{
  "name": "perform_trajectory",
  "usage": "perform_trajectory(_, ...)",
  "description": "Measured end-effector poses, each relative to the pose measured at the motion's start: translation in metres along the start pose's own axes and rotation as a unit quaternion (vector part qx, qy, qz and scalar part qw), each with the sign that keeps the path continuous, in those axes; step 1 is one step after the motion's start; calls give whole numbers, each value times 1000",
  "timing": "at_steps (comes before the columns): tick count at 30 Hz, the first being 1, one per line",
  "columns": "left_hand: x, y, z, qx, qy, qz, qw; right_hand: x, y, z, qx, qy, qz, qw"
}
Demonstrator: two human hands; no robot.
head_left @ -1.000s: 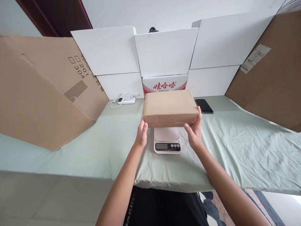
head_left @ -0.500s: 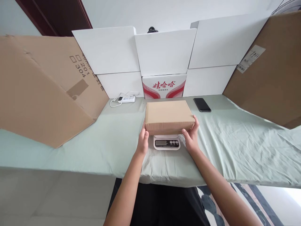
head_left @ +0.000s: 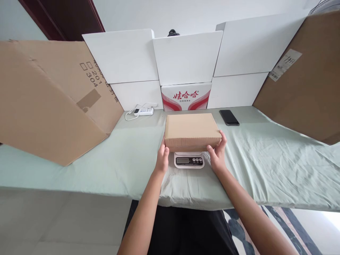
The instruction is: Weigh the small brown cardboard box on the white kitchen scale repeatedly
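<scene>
A closed brown cardboard box (head_left: pixel 192 126) sits over a white digital kitchen scale (head_left: pixel 189 166) in the middle of the table. My left hand (head_left: pixel 162 156) grips the box's left end, the thumb at its near corner. At the opposite end my right hand (head_left: pixel 219 153) holds the right side, its thumb on the front face. The scale's display and buttons stick out below the box's near edge, while its weighing plate is hidden. Whether the box rests fully on the plate, I cannot tell.
A white power strip (head_left: pixel 143 112) with a cable lies at the back left. Right of the box is a black phone (head_left: pixel 229 117). White boxes (head_left: pixel 188 58) line the back, above a red-and-white carton (head_left: pixel 186 97). Large cardboard sheets stand left (head_left: pixel 53 106) and right (head_left: pixel 305 92).
</scene>
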State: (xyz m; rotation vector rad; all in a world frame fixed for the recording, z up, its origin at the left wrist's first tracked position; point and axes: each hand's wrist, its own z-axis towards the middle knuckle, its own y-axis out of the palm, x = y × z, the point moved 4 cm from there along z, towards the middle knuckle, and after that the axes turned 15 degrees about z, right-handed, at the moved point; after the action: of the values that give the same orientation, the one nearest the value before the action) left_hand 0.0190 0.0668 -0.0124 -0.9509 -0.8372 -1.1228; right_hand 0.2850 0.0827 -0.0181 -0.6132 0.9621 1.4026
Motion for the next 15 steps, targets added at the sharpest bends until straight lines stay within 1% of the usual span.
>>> perform_trajectory(6,-2,0,-2,2,-4,-2,1000,0,-1,-1,5,-13,1,1000)
perform_trajectory(11,-4,-3,0,30,-18,-35,999,-1,-4,0,11,-11,25,1000)
perform_trajectory(15,-4,-2,0,20,-34,-33,999,-5,-2,1,2,-5,32,999)
